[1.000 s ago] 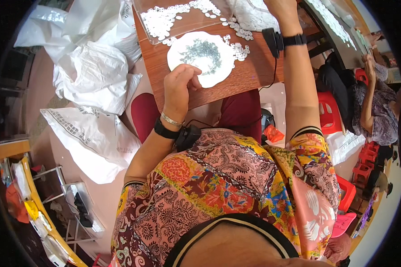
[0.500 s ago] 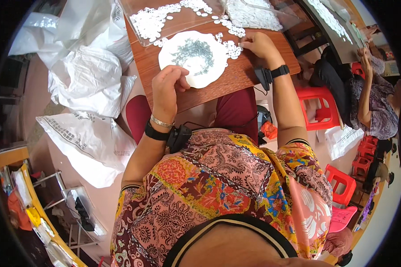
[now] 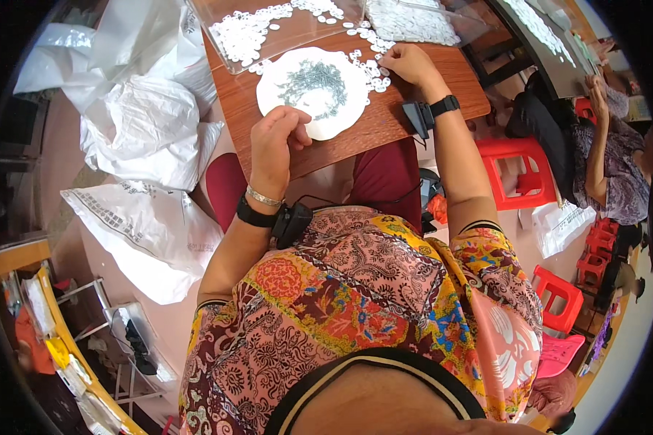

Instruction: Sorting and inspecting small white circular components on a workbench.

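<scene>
A white plate with a wavy rim [image 3: 334, 129] sits on the brown table, bearing a heap of tiny dark grey pieces [image 3: 316, 85], too small to name. Over its near left edge, my left hand [image 3: 277, 138] has its fingers curled and fingertips pressed together; what they hold, if anything, is hidden. To the right of the plate lie small white oval plastic pieces [image 3: 376, 81] with holes. My right hand [image 3: 412, 65] is at that group's right edge, thumb and forefinger pinched together. Whether a piece is between them I cannot make out.
Behind the plate, a clear tray [image 3: 297, 38] bears more white pieces, beside a clear bag [image 3: 412, 23] full of them. White sacks [image 3: 141, 130] crowd the floor at left. A red stool [image 3: 519, 174] stands right of the table, with another person [image 3: 609, 170] seated beyond.
My right hand has moved left and slightly away from me, toward the white pieces. My left hand has barely shifted at the plate's edge.
</scene>
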Demonstrator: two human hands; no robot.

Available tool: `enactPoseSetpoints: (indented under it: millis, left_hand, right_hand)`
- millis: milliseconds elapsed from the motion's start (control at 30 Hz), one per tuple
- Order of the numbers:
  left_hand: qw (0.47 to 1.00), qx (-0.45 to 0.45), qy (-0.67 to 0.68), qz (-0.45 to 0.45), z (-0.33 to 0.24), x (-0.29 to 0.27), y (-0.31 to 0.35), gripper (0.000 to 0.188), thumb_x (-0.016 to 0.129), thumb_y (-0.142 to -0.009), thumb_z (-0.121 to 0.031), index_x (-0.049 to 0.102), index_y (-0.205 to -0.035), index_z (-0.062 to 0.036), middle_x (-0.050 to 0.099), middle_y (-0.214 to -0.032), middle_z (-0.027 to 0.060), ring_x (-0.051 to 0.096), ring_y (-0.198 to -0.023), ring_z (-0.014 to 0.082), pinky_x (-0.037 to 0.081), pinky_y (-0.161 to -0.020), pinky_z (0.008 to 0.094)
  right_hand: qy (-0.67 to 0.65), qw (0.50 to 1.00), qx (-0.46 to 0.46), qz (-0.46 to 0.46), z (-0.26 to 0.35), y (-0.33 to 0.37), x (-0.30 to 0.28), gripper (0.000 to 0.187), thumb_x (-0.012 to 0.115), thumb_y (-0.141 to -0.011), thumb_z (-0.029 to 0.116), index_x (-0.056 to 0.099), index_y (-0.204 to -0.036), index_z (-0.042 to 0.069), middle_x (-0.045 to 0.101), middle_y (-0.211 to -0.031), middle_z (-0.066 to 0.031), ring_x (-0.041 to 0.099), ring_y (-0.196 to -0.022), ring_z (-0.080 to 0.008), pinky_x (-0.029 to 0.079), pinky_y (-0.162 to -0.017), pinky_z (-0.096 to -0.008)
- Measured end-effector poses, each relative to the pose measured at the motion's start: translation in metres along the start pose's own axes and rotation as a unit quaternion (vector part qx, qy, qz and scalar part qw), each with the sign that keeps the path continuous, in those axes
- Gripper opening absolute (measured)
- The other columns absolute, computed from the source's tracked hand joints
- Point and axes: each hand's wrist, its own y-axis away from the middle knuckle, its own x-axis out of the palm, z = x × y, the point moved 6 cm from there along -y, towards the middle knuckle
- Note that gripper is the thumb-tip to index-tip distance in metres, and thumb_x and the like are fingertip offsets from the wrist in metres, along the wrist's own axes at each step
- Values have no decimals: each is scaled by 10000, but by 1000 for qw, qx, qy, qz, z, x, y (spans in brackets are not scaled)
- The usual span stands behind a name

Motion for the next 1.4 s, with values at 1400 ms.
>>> enactPoseSetpoints:
  millis: [1400]
  left_hand:
    - [945, -200, 199, 166, 22, 14, 14, 201, 475, -909, -202, 527, -793, -46, 478, -615, 19, 485, -526, 131, 404, -522, 243]
  right_hand:
    - [-163, 906, -388, 41, 175, 138, 16, 52, 609, -830, 43, 627, -854, 1, 616, -785, -66, 586, -710, -166, 461, -636, -279]
